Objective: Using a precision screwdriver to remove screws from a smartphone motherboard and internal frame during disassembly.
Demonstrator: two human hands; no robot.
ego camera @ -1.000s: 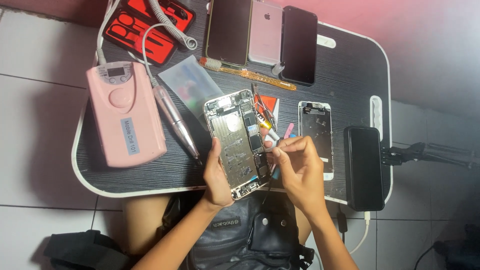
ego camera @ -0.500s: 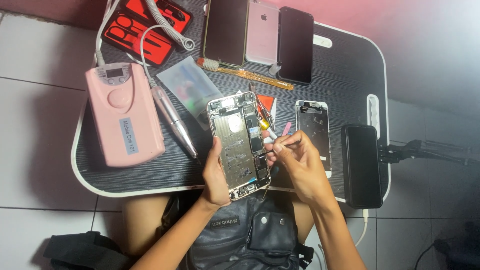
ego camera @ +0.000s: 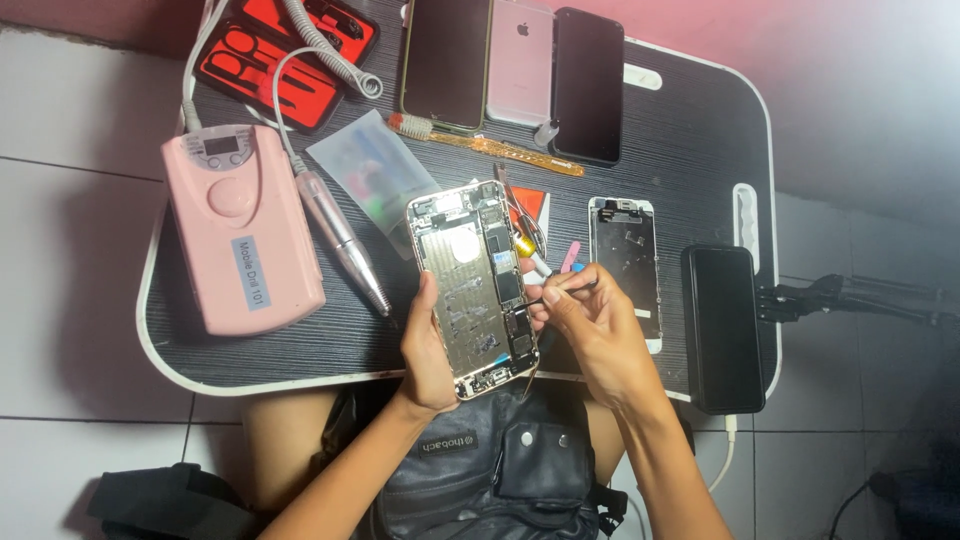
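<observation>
Middle of the frame: the opened, silver-framed smartphone body (ego camera: 473, 283) with its screen off, so you see the metal shielding plates, a dark strip of board down its right side and a pale round patch near the top. The left hand (ego camera: 428, 350) cradles it from below at the lower left edge, thumb laid up along the frame and the other fingers curled underneath, so it's clamped on the phone. The phone is tilted a bit, lifted just over the front edge of the dark, wood-grain lap table (ego camera: 690, 130) with its white rounded rim.

The right hand (ego camera: 590, 325) sits just right of the phone, fingertips pinched together on a thin dark tool (ego camera: 560, 290) whose tip points at the board side of the phone. Can't tell exactly what kind of tool, it's too small.

Right of that hand lies the detached glossy black screen panel (ego camera: 625, 255) with a white border, face down, and further right a black slab-shaped phone (ego camera: 722, 325) near the table's edge. On the left is a boxy, smooth pink plastic drill unit (ego camera: 240, 230) with its slim pink-and-metal handpiece (ego camera: 340, 240) alongside, joined by a coiled grey cord. Upper left corner holds a red tool case (ego camera: 280, 50), and along the top three more flat phones (ego camera: 515, 65) lie side by side.
</observation>
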